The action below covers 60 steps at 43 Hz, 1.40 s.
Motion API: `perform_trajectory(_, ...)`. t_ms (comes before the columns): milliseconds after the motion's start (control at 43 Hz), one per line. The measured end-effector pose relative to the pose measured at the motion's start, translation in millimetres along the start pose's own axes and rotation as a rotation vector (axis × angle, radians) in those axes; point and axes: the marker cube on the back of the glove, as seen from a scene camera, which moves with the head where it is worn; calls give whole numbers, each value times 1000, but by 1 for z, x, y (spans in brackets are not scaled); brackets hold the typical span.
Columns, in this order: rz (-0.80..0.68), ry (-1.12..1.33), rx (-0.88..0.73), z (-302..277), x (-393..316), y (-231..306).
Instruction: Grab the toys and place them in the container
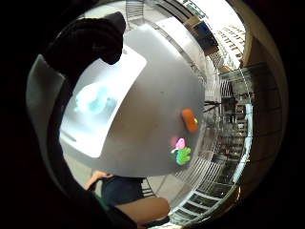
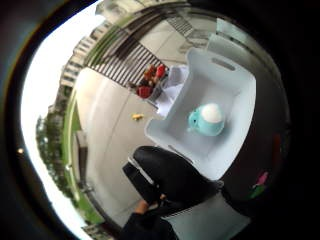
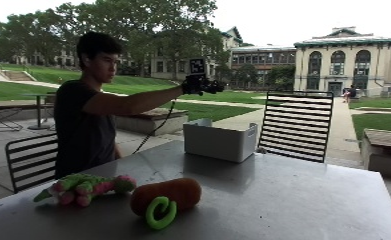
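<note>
A grey metal table [image 3: 288, 195] carries a white container [image 3: 219, 140] near its far edge, while an orange plush toy [image 3: 168, 194] with a green ring and a pink-and-green plush toy [image 3: 85, 188] lie near its near edge.

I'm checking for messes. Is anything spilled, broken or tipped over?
Nothing stands out. The white container stands upright on the table with a teal toy inside. The orange toy and the pink and green toy lie on the table, not yet picked up. The gloved hand is raised above the container.
</note>
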Motion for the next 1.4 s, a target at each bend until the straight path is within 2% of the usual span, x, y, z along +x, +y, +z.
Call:
perform_trajectory(163, 71, 64, 13, 0, 63, 32)
perform_trajectory(302, 29, 44, 43, -10, 37, 66)
perform_trajectory(442, 36, 7, 47, -9, 68, 100)
perform_trajectory(535, 202, 45, 43, -4, 110, 116)
perform_trajectory(675, 259, 82, 34, 6, 180, 162)
perform_trajectory(954, 416, 117, 4, 48, 314, 242)
perform_trajectory(1140, 540, 77, -49, 92, 349, 298)
perform_trajectory(1396, 632, -4, -115, 158, 381, 353)
